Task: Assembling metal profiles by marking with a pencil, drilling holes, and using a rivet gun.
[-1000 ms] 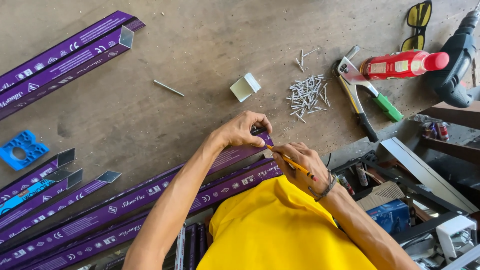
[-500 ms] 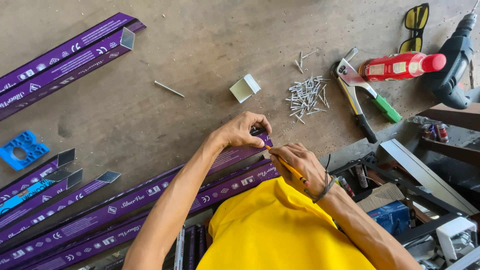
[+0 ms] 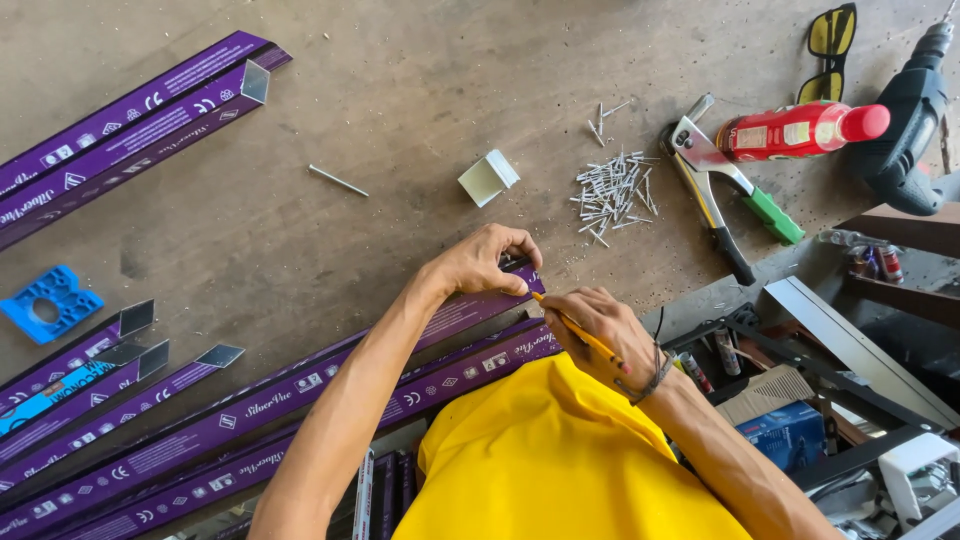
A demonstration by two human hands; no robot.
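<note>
My left hand (image 3: 482, 262) presses down on the end of a long purple metal profile (image 3: 300, 385) that lies on the brown worktable (image 3: 400, 120). My right hand (image 3: 598, 325) holds a yellow pencil (image 3: 570, 322) with its tip touching the profile right beside my left fingers. More purple profiles lie alongside, under my left forearm. My yellow shirt fills the lower middle of the view.
Other purple profiles (image 3: 130, 115) lie at the far left, with a blue plastic jig (image 3: 45, 303) below them. A small white cut-off piece (image 3: 488, 178), a loose pile of rivets (image 3: 612, 190), a rivet gun with green handle (image 3: 725, 195), a red bottle (image 3: 800, 128), a drill (image 3: 915, 110) and yellow glasses (image 3: 830, 45) sit beyond.
The hands stay at the end of the profile. The pencil tip has shifted slightly along the profile next to my left fingers.
</note>
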